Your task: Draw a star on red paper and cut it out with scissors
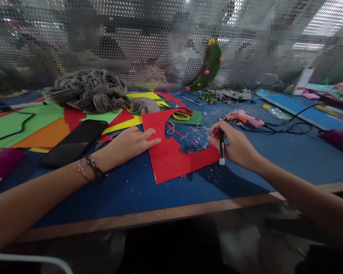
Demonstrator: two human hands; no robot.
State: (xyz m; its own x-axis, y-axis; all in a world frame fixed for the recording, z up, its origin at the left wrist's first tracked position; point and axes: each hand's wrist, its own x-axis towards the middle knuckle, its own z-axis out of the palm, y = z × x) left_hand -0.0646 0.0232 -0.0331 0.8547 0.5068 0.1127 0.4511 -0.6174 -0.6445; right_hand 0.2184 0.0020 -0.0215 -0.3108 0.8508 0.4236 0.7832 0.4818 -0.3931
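A sheet of red felt or paper (171, 161) with a large piece cut out of it lies near the table's front. My left hand (134, 142) rests on its left edge, fingers stretched out and holding nothing. A black pen (221, 146) with a pale end is gripped in my right hand (234, 142), over the sheet's right end. Under the fingers, the pen's other end is hidden. Scissors with red and yellow handles (183, 113) lie just behind the sheet's cut-out.
A black phone (74, 144) and coloured sheets (42, 121) lie left, with grey yarn (88, 91) behind. A pink glue gun (248, 118) with a black cable is right. A green crescent (213, 62) with pompoms leans on the perforated screen (148, 49). Scraps litter the blue table (274, 156).
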